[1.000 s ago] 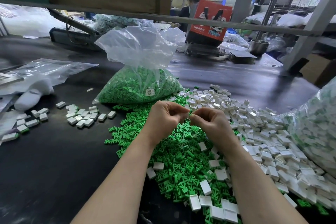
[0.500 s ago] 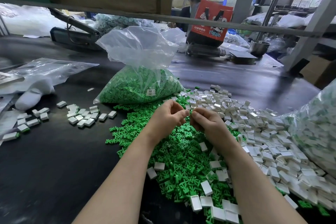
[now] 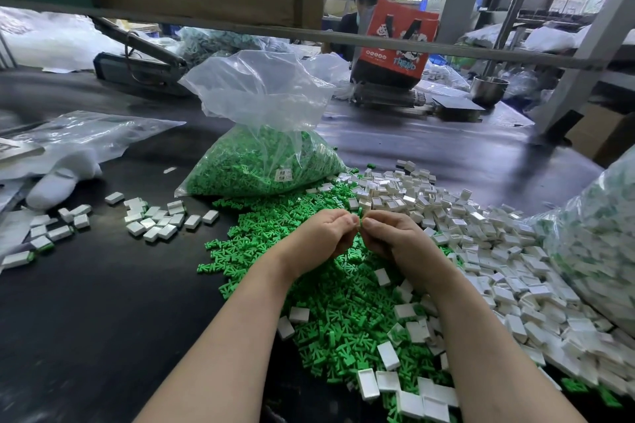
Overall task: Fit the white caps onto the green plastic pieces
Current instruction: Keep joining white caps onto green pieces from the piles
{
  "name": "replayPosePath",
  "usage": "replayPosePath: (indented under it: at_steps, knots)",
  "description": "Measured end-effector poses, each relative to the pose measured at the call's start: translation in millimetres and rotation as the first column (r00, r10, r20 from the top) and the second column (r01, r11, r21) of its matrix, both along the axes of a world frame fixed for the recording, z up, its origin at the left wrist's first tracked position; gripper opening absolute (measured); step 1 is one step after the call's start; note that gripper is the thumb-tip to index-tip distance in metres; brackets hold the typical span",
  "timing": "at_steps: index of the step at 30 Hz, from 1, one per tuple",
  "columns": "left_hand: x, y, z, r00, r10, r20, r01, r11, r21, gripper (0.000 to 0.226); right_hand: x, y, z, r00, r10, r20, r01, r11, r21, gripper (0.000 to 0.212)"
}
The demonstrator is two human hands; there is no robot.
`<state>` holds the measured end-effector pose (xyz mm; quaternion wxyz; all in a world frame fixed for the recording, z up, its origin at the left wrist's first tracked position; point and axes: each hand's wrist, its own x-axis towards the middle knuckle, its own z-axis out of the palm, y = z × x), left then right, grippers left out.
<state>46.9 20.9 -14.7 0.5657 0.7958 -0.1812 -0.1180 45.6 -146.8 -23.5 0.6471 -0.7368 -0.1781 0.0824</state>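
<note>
My left hand (image 3: 318,237) and my right hand (image 3: 395,237) meet fingertip to fingertip above a heap of loose green pieces (image 3: 330,302). Between the thumbs they pinch a small green piece (image 3: 359,220); most of it is hidden by the fingers, and no white cap shows on it. A wide pile of white caps (image 3: 481,244) spreads to the right of the hands. Finished pieces, white with green ends (image 3: 161,220), lie in a small group to the left.
A clear bag of green pieces (image 3: 261,161) stands behind the heap. Another full bag (image 3: 598,244) bulges at the right edge. A white glove (image 3: 58,182) and plastic sheet lie at the left. A person sits behind a red bag (image 3: 398,41) across the black table (image 3: 86,302).
Both hands have drifted slightly away from me and stayed pressed together, still working the small piece between the fingertips.
</note>
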Motion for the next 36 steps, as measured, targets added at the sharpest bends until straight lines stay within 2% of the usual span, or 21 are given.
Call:
replayPosePath:
  at_steps: [9, 36]
  knots:
    - [0, 7, -2, 0.994, -0.098, -0.051, 0.098, 0.995, 0.004, 0.034, 2, -7, -3, 0.994, 0.105, -0.033, -0.105, 0.994, -0.001, 0.019]
    - [-3, 14, 8, 0.979, -0.185, -0.079, 0.193, 0.976, 0.101, 0.037, -4, -8, 6, 0.972, 0.224, -0.075, -0.225, 0.974, -0.005, 0.020]
